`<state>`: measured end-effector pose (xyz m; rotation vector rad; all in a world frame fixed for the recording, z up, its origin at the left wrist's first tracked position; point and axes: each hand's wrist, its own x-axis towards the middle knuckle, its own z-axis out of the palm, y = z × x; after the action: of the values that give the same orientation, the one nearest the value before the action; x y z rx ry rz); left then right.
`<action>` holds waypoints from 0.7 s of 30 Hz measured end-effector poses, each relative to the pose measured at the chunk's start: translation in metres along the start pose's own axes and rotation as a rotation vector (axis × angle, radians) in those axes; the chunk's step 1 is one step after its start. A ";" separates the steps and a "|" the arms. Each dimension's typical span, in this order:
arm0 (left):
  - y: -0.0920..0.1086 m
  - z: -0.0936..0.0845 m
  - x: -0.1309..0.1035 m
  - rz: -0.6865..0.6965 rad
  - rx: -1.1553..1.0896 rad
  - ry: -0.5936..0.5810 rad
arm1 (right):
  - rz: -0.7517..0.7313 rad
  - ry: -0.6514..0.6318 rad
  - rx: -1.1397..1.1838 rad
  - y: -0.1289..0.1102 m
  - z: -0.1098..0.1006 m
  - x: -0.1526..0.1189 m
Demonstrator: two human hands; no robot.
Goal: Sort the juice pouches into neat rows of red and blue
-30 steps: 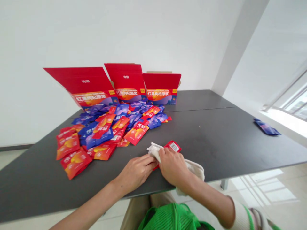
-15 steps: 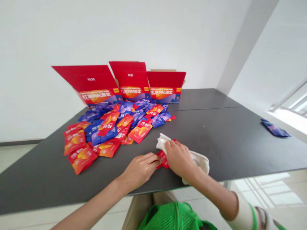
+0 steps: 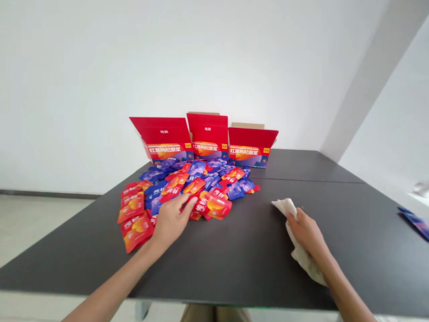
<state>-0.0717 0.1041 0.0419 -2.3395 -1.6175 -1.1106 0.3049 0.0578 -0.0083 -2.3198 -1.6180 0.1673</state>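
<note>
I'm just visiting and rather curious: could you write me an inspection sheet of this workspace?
Surface: flat, dark-grey tabletop.
Things in hand: flat red-and-orange sachet; crumpled off-white cloth.
Clutter: loose heap of flat red and blue sachets; flat dark-blue packet lying apart at far right, reaching the picture's edge.
Containers: three red-and-blue cardboard boxes behind the heap, front flaps raised.
Hands: left hand pinches the sachet by the heap's near side; right hand grips the cloth.
Cables: nothing seen.
Surroundings: plain white wall behind; pale floor at left.
</note>
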 end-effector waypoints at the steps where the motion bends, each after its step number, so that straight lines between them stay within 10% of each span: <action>1: -0.013 -0.004 0.014 -0.118 0.086 0.041 | -0.005 -0.003 0.021 0.006 0.003 0.001; 8: -0.089 0.011 0.058 -0.331 0.287 0.114 | -0.047 -0.025 0.060 0.014 0.016 0.005; 14: -0.098 0.036 0.044 -0.166 0.282 0.066 | -0.076 -0.027 0.109 0.016 0.017 0.007; 21: -0.105 0.053 0.043 -0.080 0.326 -0.258 | 0.036 0.200 -0.019 0.012 -0.006 0.006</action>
<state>-0.1254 0.2069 -0.0044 -2.2865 -1.8261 -0.5175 0.3190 0.0585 -0.0063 -2.2983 -1.4870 -0.0709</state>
